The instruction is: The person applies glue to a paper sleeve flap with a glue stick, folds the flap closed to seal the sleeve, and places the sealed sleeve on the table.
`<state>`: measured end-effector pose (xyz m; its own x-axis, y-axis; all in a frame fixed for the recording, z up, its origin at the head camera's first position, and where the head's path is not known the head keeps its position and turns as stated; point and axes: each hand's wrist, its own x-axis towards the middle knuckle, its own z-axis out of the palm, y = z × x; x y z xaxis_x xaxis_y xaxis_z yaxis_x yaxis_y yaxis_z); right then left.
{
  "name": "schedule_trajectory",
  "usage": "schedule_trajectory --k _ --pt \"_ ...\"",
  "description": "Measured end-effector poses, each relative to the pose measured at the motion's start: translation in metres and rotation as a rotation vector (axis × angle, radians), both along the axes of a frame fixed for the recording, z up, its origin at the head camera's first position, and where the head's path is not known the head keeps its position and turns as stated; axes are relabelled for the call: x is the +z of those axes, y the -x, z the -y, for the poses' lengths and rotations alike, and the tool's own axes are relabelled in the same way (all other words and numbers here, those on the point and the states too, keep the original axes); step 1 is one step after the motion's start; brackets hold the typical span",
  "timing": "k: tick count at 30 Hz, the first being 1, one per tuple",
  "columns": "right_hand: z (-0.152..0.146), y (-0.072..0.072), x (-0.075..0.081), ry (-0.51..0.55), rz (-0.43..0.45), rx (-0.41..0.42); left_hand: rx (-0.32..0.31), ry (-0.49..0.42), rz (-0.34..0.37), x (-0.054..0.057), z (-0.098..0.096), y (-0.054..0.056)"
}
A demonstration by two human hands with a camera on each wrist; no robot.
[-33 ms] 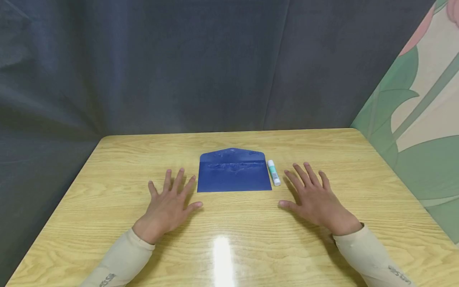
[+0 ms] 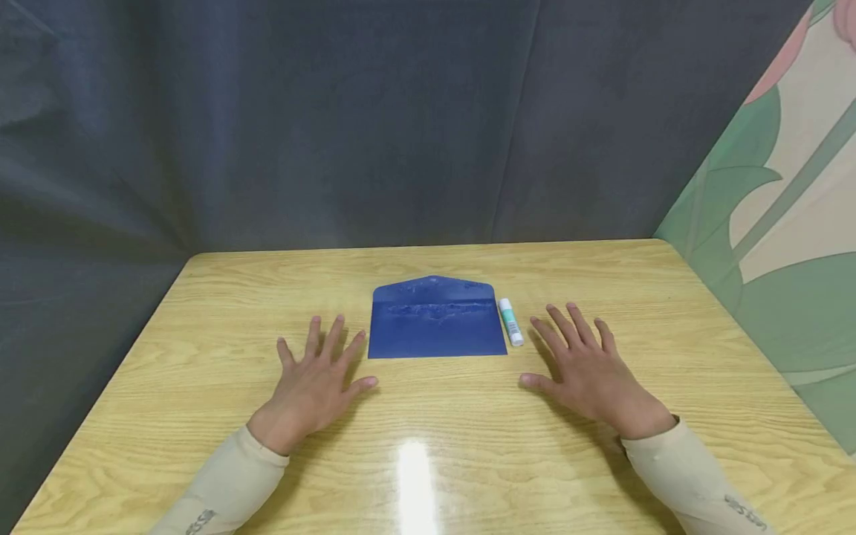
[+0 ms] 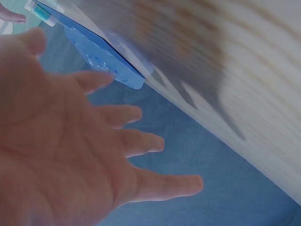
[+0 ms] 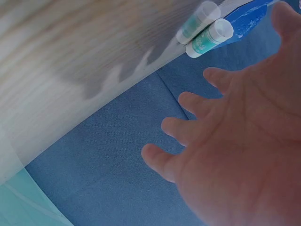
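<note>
A dark blue envelope (image 2: 438, 334) lies on the table with its flap folded open toward the far side. Whitish, rough marks run along its fold and flap. Just right of it lies a glue stick (image 2: 511, 322) with a white cap and a green-and-white label. My left hand (image 2: 309, 390) is spread out, palm down, to the left of the envelope and holds nothing. On the other side my right hand (image 2: 595, 383) is spread likewise, its fingertips a little right of the glue stick, touching neither object. Both wrist views show bare palms with fingers apart.
The wooden table (image 2: 200, 371) reaches back to a dark curtain (image 2: 374, 126). A wall with a leaf-and-flower pattern (image 2: 796, 245) borders the right side. Light reflects off the tabletop near the front.
</note>
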<state>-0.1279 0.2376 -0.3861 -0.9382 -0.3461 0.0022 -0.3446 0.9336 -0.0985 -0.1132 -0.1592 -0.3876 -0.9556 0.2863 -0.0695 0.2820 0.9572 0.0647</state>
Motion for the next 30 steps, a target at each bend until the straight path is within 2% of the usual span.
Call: schedule_trajectory --k 9,13,17,23,30 --pt "0.002 0.000 -0.001 -0.015 -0.018 0.009 -0.003 -0.015 0.013 -0.001 0.000 -0.002" --pt "0.003 -0.001 -0.002 -0.018 -0.085 0.026 -0.018 -0.025 0.030 0.001 -0.001 -0.003" --pt "0.005 0.000 -0.001 -0.016 -0.172 0.046 -0.036 -0.051 0.085 0.003 -0.001 -0.003" --pt "0.010 0.012 -0.003 -0.026 -0.227 0.031 -0.067 -0.108 0.164 0.001 -0.003 -0.003" --pt "0.019 0.029 -0.002 -0.043 -0.204 0.018 -0.126 -0.101 0.149 0.000 -0.002 -0.004"
